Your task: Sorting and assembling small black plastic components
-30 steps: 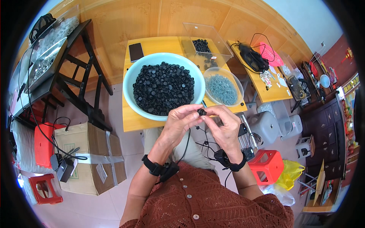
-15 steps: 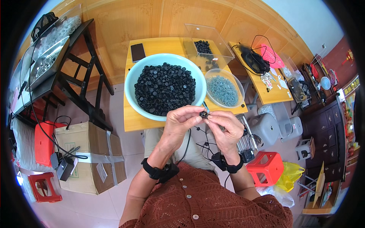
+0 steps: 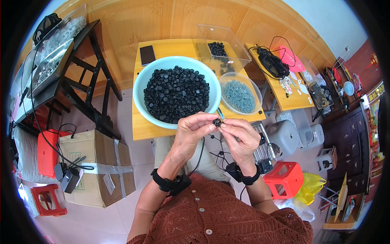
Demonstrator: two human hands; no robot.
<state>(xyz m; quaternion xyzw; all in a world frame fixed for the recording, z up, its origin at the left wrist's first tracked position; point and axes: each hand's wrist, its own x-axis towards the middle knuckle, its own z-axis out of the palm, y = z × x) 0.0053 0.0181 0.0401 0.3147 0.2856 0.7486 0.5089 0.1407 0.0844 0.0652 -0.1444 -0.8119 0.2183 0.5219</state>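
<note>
In front of my chest, just past the table's near edge, my left hand (image 3: 191, 129) pinches a small black round plastic part (image 3: 217, 122) between thumb and fingertips. My right hand (image 3: 240, 136) meets it from the other side, its thumb and forefinger closed at the same part; whether they also hold a screw is too small to tell. Beyond my hands stands a light blue basin (image 3: 137, 95) full of small black round caps (image 3: 176, 95). To its right, a clear round tub (image 3: 256, 89) holds many thin silvery screws (image 3: 239, 96).
A phone (image 3: 147, 55) and a clear box (image 3: 223, 40) with black parts sit on the wooden table (image 3: 148, 132). A taped cardboard box (image 3: 97, 168) stands at left below a black rack (image 3: 91, 69). Red stools (image 3: 284, 179) and cables are on the floor.
Hardly anything differs. Both hands stay together at the black part, with only a slight shift of the fingertips and of the view.
</note>
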